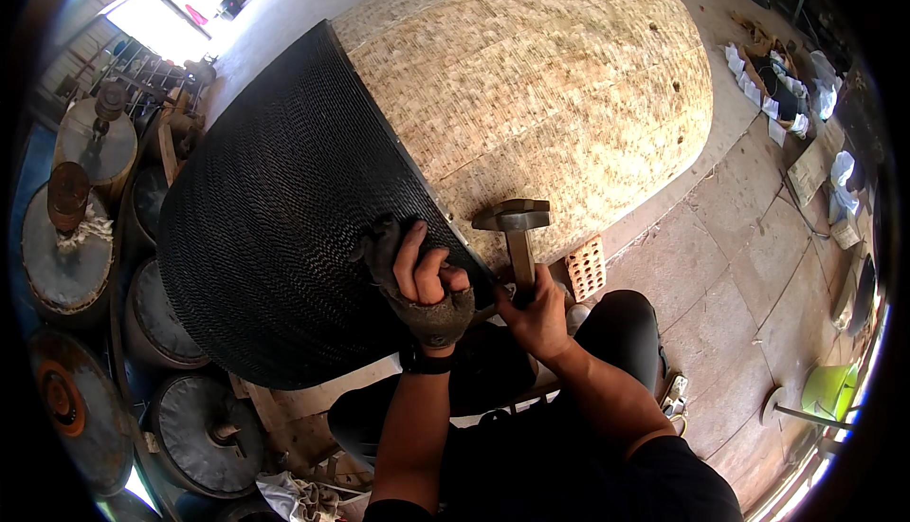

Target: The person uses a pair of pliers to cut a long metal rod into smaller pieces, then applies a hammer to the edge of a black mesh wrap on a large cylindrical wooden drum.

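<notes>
A large drum (pixel 531 76) lies on its side before me, faced with mottled tan material. Black ribbed covering (pixel 275 209) wraps its left part, ending in a straight edge strip. My left hand (pixel 428 294), in a dark fingerless glove, is against the black covering near that edge. Its fingers are curled in; anything within them is hidden. My right hand (pixel 538 318) is closed around the wooden handle of a hammer (pixel 519 252). The hammer's steel head is raised over the tan surface close to the edge strip.
Several metal-ended rollers (pixel 204 437) are stacked at the left. A perforated brick (pixel 586 269) sits by the drum's lower right. A green bucket (pixel 828 391) stands far right on the tiled floor (pixel 720 304). Bags and scraps (pixel 782 91) lie at the upper right.
</notes>
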`<state>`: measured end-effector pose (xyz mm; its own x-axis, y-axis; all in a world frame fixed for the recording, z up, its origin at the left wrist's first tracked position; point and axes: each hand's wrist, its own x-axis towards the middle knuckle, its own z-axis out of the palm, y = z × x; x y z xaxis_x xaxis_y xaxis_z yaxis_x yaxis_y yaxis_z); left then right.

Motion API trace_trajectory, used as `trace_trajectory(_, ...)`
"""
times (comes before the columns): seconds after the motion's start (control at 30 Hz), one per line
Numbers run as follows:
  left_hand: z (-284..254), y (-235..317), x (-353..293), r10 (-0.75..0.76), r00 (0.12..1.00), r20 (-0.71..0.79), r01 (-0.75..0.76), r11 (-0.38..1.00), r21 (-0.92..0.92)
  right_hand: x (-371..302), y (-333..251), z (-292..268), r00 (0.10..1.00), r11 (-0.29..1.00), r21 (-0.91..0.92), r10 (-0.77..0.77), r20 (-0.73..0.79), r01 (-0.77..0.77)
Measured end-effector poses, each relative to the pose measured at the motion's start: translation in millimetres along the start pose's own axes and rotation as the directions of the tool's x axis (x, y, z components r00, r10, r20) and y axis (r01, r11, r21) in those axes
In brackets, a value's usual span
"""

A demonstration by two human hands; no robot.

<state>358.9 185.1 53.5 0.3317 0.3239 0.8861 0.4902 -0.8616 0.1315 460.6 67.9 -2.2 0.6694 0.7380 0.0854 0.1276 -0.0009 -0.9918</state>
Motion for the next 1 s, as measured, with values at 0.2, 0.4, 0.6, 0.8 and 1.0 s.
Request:
trace_trajectory(0.2, 0, -1, 0, 0.014, 1.0, -0.01, -0.014, 1.0, -0.007, 0, -3, -2, 1.0, 0.999, -0.048, 0.015, 0.014, -0.015)
trace_trajectory(0.4, 0, 1, 0, 0.001, 1.0, -0.005, -0.001, 1.0, -0.008, 0, -9, -6, 0.998, 0.999, 0.0, 0.036, 0.044, -0.036)
trace_trajectory(0.6, -3, 2, 1, 0.008, 1.0, 0.024, -0.008, 1.0, 0.024, -4, -2, -9, 1.0, 1.0, -0.018, -0.022, 0.007, 0.022)
trace_trajectory(0.8, -3, 5, 4, 0.007, 1.0, 0.017, -0.008, 0.999, 0.041, -6, -8, -16, 0.999, 0.999, 0.035, -0.031, -0.022, 0.032)
trace_trajectory(1.0, 1, 3, 4, 0.022, 1.0, -0.008, -0.022, 0.999, 0.046, -11, -15, -44, 0.998, 0.936, 0.351, 0.015, -0.061, 0.008)
